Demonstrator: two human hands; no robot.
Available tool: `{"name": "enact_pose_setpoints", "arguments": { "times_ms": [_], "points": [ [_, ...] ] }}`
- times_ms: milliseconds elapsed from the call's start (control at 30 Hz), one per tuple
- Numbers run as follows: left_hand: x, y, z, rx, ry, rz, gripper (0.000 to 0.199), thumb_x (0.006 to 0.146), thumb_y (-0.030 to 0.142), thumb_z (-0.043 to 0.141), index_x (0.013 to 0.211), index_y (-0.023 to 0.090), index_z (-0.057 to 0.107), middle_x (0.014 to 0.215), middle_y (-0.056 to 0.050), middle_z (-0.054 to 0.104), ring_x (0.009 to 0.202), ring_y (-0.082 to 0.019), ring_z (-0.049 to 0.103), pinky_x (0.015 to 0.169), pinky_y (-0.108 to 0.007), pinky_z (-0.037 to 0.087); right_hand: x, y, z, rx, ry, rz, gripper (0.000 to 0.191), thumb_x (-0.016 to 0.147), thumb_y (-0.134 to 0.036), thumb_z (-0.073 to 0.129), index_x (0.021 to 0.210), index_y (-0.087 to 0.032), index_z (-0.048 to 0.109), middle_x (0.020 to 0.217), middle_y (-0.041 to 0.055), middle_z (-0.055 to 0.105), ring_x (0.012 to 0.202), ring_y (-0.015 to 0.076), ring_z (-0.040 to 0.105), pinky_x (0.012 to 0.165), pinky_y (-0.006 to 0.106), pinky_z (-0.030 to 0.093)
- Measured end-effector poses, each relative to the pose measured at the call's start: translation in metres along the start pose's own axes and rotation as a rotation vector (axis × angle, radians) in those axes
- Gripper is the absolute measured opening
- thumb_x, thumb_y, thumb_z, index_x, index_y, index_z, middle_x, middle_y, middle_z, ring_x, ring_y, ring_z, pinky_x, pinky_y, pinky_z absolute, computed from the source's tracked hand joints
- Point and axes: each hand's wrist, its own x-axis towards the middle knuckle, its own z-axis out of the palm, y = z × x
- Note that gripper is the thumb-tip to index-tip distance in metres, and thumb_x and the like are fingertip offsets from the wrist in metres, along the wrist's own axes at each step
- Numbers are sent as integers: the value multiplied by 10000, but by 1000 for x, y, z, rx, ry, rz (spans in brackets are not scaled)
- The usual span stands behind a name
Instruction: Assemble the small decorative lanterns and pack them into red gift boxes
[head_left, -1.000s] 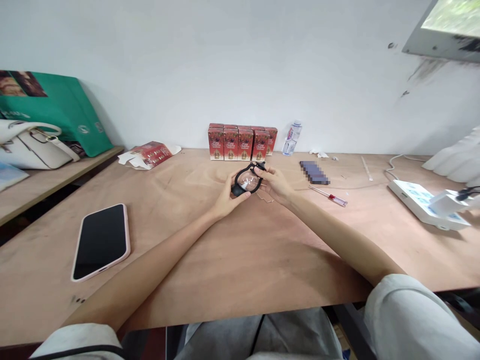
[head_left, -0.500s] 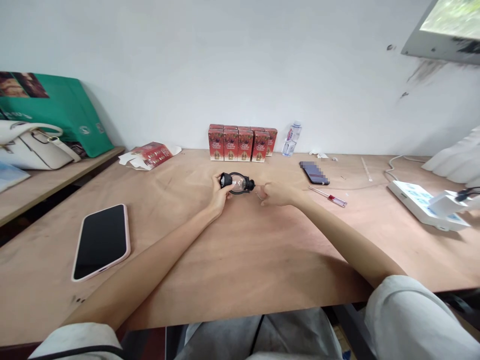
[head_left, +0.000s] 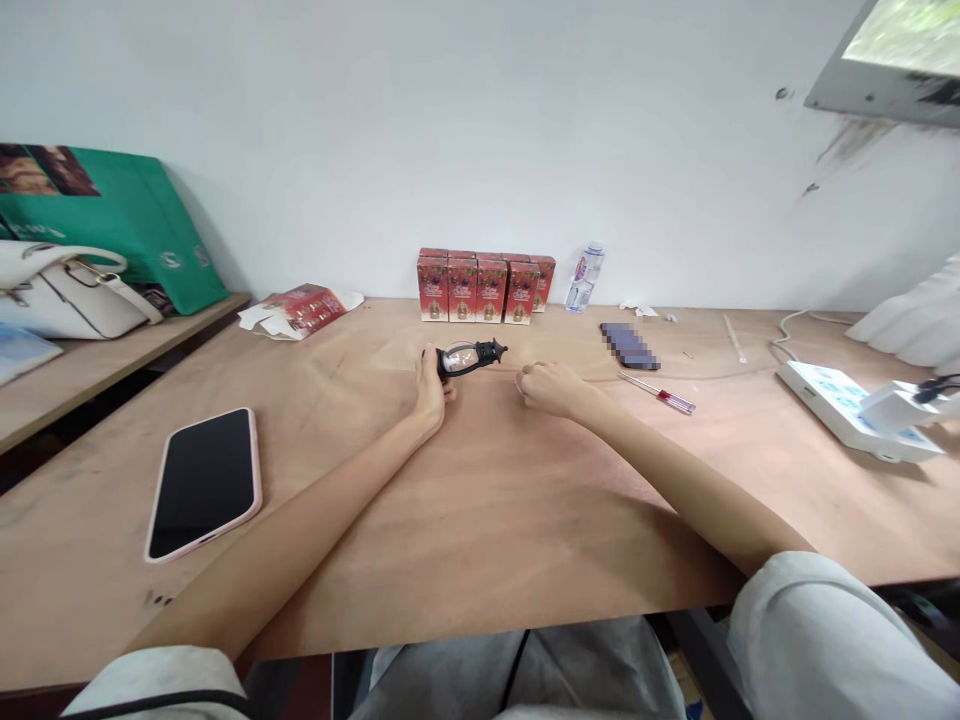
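My left hand (head_left: 430,390) is closed around the base of a small black lantern (head_left: 460,358) with a clear glass middle. The lantern lies on its side in the grip, its pointed black top facing right and tipped slightly up. To the right of that top, a short gap away, is my right hand (head_left: 546,388), with its fingers pinched together. A thin, pale sliver shows at those fingertips, too small to name. Beyond the right hand, a screwdriver (head_left: 660,393) with a clear and red handle rests on the wooden table (head_left: 465,510).
Several red printed boxes (head_left: 490,290) stand at the wall beside a clear plastic bottle (head_left: 584,277). An opened red carton (head_left: 304,311) lies left of them. A pink-cased phone (head_left: 204,484) is front left, a dark phone (head_left: 628,346) back right. A power strip (head_left: 855,410) sits far right.
The lantern has turned so its glass side and pointed top show differently, with the top raised. My right hand has drawn slightly away from it, its fingers curled in more.
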Motion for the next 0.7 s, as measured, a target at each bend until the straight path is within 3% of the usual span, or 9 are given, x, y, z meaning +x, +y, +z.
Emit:
{"name": "enact_pose_setpoints", "arguments": {
  "times_ms": [200,467,600,700],
  "points": [
    [-3,3,7,-10,58,-6,300,918,464,358,749,217,327,515,88,379,315,-30,252,345,-149,171,3,-6,6,-57,55,-36,333,877,-38,406,1009,-73,710,1054,223,698,1050,299,646,829,361,471],
    [-6,2,4,100,83,95,110,841,296,441,838,198,492,713,26,528,449,-78,476,367,-180,398,7,10,7,-49,121,40,296,868,-164,476,1090,-45,633,1030,239,695,980,294,665,722,316,440],
    [-6,2,4,21,145,87,55,785,240,478,801,193,502,820,-6,565,595,-110,561,404,-181,446,4,23,-1,156,260,133,223,853,-233,487,1000,-104,594,910,165,708,815,253,657,626,290,371],
    [-6,4,6,-11,162,40,77,796,238,436,781,190,494,710,3,544,557,-107,540,376,-152,386,1,29,-5,490,425,201,40,805,-195,506,811,-166,533,765,76,688,695,180,608,590,258,346]
  ]
}}
